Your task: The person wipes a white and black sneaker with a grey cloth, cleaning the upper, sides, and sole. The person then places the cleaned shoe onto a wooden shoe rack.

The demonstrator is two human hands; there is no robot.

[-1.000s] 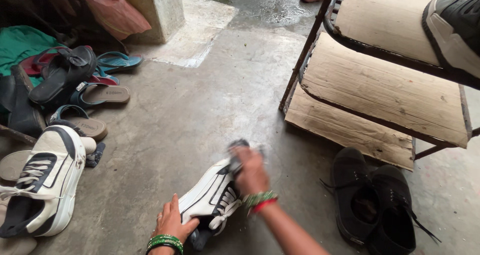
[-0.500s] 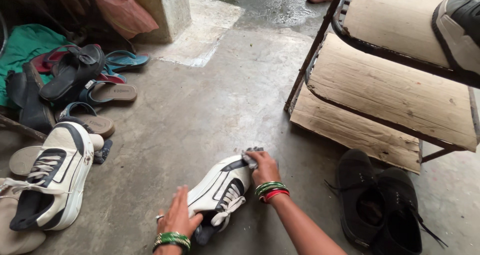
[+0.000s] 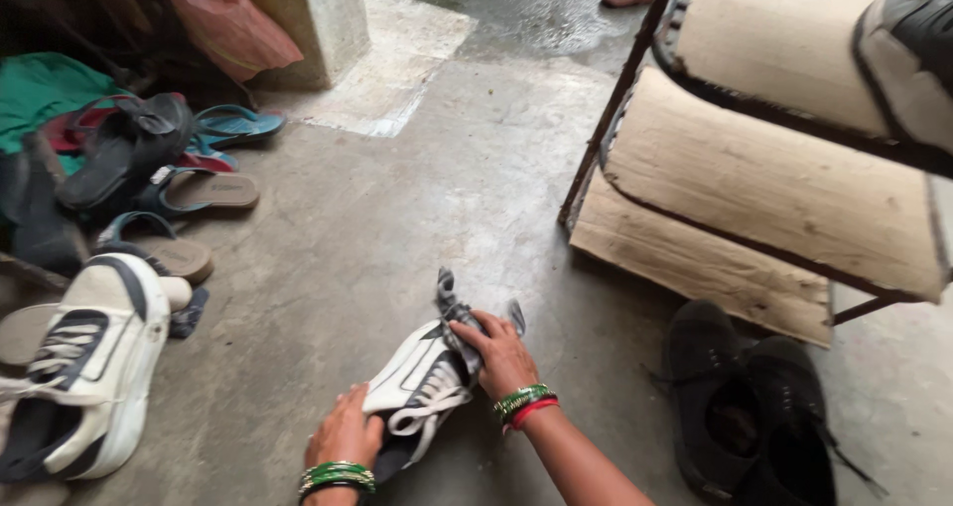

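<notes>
A white sneaker with white laces lies on the concrete floor near the bottom centre. My left hand, with green bangles at the wrist, rests on its heel end and steadies it. My right hand, wearing green and red bangles, presses a grey cloth against the sneaker's toe end. The cloth's ends stick out above my fingers.
A matching white sneaker lies at the left. Sandals and flip-flops are piled behind it. A pair of black shoes sits at the right, below a metal rack with wooden shelves. Another shoe rests on the top shelf.
My right hand with the cloth has slid along the sneaker's front end. The sneaker has turned slightly while my left hand stays at its heel.
</notes>
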